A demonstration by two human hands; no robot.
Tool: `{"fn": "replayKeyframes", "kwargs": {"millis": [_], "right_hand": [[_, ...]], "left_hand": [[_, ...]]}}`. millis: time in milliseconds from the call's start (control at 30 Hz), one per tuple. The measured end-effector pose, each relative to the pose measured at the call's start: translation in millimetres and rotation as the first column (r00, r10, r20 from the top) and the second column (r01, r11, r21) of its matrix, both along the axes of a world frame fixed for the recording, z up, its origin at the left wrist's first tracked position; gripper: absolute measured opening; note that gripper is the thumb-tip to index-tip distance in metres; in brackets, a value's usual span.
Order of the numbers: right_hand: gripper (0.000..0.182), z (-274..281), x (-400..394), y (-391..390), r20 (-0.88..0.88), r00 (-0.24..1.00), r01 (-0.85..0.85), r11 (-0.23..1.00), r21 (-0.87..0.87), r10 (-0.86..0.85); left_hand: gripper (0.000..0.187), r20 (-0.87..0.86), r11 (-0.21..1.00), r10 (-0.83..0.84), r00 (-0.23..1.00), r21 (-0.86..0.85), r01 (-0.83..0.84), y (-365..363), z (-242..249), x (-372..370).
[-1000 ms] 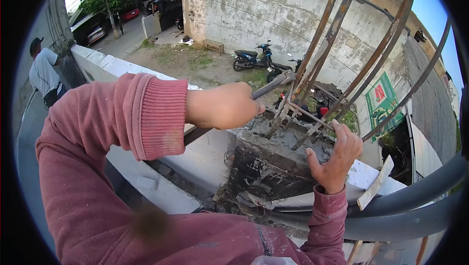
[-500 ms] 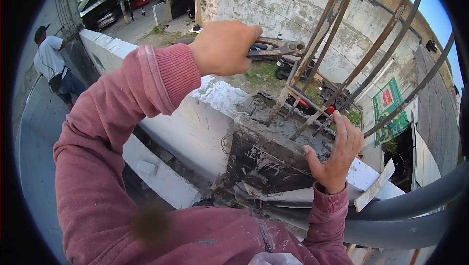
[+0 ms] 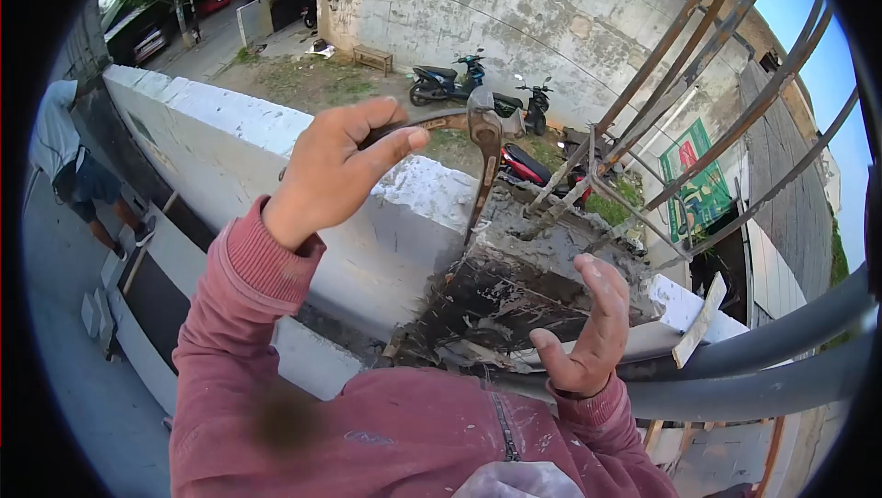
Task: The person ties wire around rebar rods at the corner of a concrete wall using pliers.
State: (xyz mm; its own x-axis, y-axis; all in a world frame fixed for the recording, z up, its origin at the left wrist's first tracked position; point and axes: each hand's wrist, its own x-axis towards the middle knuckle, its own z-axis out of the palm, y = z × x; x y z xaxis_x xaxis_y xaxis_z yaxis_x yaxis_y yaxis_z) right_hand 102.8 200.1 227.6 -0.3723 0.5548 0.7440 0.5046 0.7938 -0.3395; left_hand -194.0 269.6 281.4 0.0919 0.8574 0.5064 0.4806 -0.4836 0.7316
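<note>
My left hand (image 3: 322, 167) is raised over the white-topped wall, with one handle of rusty metal pincers (image 3: 487, 135) between its thumb and fingers. The pincers are spread wide; their other handle points down toward the wall's broken edge. My right hand (image 3: 593, 328) is empty, fingers apart and slightly curled, in front of the rough mortar-topped column stub (image 3: 524, 291). Rusty rebar (image 3: 661, 121) rises from wet-looking grey mortar (image 3: 560, 236), crossed by thin tie bars near its base.
A white-topped low wall (image 3: 220, 112) runs to the left. Another person (image 3: 78, 158) stands by it. Thick grey pipes (image 3: 753, 388) and a loose board strip (image 3: 698, 319) lie at right. Parked scooters (image 3: 450, 84) and a green banner (image 3: 698, 181) are beyond.
My left hand has moved left and down and turned, and the pincers' handles have spread apart. My right hand has shifted left and down. The other person now bends forward.
</note>
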Motion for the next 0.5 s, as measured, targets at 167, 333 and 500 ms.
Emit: {"fn": "replayKeyframes", "kwargs": {"millis": [167, 333, 500], "right_hand": [[0.082, 2, -66, 18, -0.045, 0.995, -0.101, 0.966, -0.236, 0.093], [0.057, -41, -98, 9, -0.659, 0.730, -0.639, 0.526, -0.562, 0.181], [0.046, -67, -77, -9, -0.635, 0.767, -0.286, 0.835, -0.469, -0.094]], "left_hand": [[0.017, 0.424, 0.913, -0.276, 0.862, -0.164, 0.373, -25, -20, 21], [0.022, 0.285, 0.744, -0.661, 0.694, 0.123, 0.657, -22, -30, 66], [0.027, 0.111, 0.521, -0.854, 0.509, 0.158, 0.839, -7, -37, 89]]}}
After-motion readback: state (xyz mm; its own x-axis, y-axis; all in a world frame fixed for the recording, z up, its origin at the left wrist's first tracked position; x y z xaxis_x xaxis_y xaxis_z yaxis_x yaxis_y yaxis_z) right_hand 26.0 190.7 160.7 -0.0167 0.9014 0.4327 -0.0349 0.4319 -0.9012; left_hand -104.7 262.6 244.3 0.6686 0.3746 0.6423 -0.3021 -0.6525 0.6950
